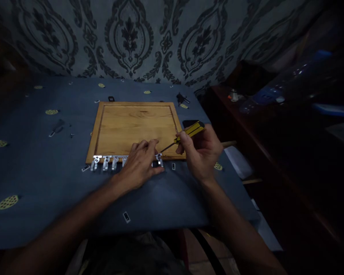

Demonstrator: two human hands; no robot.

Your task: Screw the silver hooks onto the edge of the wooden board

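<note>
A wooden board (pixel 137 124) with a raised frame lies flat on the blue cloth. Along its near edge runs a metal hook rail (pixel 106 162) with several silver hooks. My left hand (pixel 139 164) grips the rail near its right end, fingers over the board's edge and thumb below, covering some hooks. In my right hand (pixel 203 152) is a yellow-and-black screwdriver (pixel 190 131), its shaft slanting down to the left. The tip meets the rail by the rightmost hook (pixel 159 160); whether a screw sits there is too small to tell.
Small dark screws or bits (pixel 71 135) lie left of the board. A dark object (pixel 182 98) sits behind its right corner, and a black flat item (pixel 190 123) beside it. On the dark furniture at right lies a plastic bottle (pixel 263 97). A patterned wall (pixel 166 46) stands behind.
</note>
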